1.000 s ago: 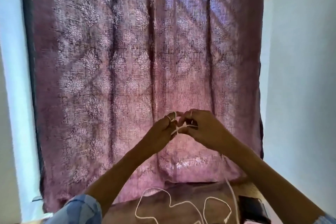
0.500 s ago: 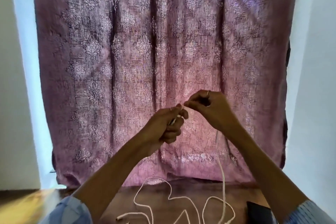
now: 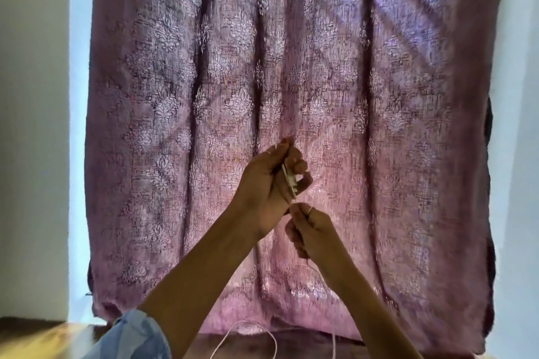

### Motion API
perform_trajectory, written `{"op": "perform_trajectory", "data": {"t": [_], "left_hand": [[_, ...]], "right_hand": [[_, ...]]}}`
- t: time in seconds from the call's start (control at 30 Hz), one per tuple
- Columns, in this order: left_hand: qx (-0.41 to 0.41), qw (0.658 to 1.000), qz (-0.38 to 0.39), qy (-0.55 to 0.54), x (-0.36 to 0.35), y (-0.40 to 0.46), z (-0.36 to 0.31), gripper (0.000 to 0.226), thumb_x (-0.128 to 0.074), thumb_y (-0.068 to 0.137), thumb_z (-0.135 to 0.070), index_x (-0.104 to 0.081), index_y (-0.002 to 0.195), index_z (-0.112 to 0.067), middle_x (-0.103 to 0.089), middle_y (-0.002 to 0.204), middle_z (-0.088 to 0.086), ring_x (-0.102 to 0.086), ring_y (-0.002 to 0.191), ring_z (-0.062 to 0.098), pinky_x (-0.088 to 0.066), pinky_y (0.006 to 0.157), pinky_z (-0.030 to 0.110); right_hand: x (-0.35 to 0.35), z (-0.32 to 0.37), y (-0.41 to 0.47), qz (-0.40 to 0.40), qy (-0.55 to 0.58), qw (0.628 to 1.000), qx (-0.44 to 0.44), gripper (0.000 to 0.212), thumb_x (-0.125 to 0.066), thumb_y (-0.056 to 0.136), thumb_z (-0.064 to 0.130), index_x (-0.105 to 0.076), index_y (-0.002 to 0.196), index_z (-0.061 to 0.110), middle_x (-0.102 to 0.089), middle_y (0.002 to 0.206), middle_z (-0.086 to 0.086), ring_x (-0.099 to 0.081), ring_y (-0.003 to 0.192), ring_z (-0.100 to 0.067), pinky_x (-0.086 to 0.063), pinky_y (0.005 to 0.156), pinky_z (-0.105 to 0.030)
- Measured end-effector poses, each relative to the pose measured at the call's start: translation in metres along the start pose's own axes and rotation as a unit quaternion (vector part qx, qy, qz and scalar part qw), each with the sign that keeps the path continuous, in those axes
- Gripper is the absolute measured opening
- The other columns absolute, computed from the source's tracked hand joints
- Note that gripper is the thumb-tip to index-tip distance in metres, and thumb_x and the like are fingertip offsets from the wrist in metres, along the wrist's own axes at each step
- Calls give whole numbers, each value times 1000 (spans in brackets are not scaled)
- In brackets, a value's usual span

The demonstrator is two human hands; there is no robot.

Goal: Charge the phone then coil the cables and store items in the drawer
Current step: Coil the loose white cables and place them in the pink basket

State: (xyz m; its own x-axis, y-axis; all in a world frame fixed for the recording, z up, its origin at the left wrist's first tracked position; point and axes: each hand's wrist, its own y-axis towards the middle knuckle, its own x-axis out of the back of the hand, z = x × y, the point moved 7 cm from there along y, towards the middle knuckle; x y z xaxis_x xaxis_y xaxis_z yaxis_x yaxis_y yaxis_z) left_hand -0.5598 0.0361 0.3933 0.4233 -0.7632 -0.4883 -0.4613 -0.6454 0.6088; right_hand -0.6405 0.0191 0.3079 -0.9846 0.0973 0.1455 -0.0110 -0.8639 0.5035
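A thin white cable [image 3: 245, 338] loops over the brown wooden table [image 3: 38, 338] below. Above it the right hand [image 3: 313, 232] pinches the cord, while the left hand [image 3: 272, 183] curls around gathered white turns (blurred, count unclear). Behind hangs a coarse-woven mauve curtain [image 3: 175, 96] with damask motifs

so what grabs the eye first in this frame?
The backlit pink patterned curtain fills nearly the whole view. In front of it, at centre, the left hand grips a few turns of white cable, while the right hand just below pinches the strand. The rest of the cable trails down to the wooden surface at the bottom edge.
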Motion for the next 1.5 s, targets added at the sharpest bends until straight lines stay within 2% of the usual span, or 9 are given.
{"op": "perform_trajectory", "data": {"t": [0.2,0.33,0.47,0.57,0.77,0.83,1.03,1.2,1.5], "left_hand": [[-82,956,-24,280,12,4,-14,34,-31,101,-7,-42,130,-22,-72,85,0,-68,85,18,-49,93,39],[-143,827,8,543,7,0,-12,48,-32,101,-10,-19,146,-19,-63,96,3,-62,89,19,-47,90,29],[-66,719,44,691,8,-5,8,36,-30,102,-32,-38,136,-38,-63,99,-1,-61,90,21,-50,80,31],[-98,531,100,836,2,-8,18,70,-44,94,-17,-4,150,-33,-65,108,-2,-63,88,23,-47,70,33],[-105,453,102,879,10,-6,17,45,-29,101,-27,-30,141,-7,-64,100,14,-60,88,33,-42,69,36],[-128,470,119,865,11,-5,16,40,-23,101,-39,-46,120,-12,-59,82,6,-55,73,27,-42,65,35],[-4,703,125,700,2,-8,15,42,-27,90,-50,-50,70,-21,-45,57,-1,-41,50,9,-35,54,25],[61,736,164,654,-1,-15,27,48,-32,91,-50,-65,84,-15,-46,51,-3,-41,45,9,-38,51,21],[152,945,149,249,-13,-26,35,27,-41,91,-35,-49,74,-15,-23,40,-8,-13,33,3,-10,37,13]], "right_hand": [[-6,17,-4,61,-161,984,37,22,-41,100,22,-62,102,16,-50,52,2,-35,34,-3,-29,38,-14],[2,24,-4,73,-167,983,-5,18,-53,95,22,-66,94,10,-60,53,-2,-41,30,-12,-38,38,-23],[12,40,-4,57,-254,965,17,21,-57,93,19,-63,73,17,-61,53,2,-51,37,-13,-49,53,-29],[25,46,-4,28,-244,969,21,18,-61,89,13,-67,72,11,-64,59,-1,-52,44,-15,-48,52,-29],[45,65,-6,-21,-264,962,73,7,-74,78,17,-73,86,17,-69,70,-8,-57,57,-17,-46,57,-27],[48,76,-9,-22,-304,946,110,9,-74,79,21,-72,85,28,-72,77,5,-65,70,-7,-50,66,-18],[52,89,-13,7,-253,957,142,11,-72,79,15,-71,88,20,-69,83,7,-65,79,-4,-52,77,-18],[54,93,-17,31,-182,970,159,8,-69,80,4,-63,84,8,-67,77,-11,-63,72,-27,-55,74,-37],[55,80,-16,11,114,980,161,21,-66,75,26,-63,84,8,-48,63,-12,-30,38,-6,-26,40,-16]]}}
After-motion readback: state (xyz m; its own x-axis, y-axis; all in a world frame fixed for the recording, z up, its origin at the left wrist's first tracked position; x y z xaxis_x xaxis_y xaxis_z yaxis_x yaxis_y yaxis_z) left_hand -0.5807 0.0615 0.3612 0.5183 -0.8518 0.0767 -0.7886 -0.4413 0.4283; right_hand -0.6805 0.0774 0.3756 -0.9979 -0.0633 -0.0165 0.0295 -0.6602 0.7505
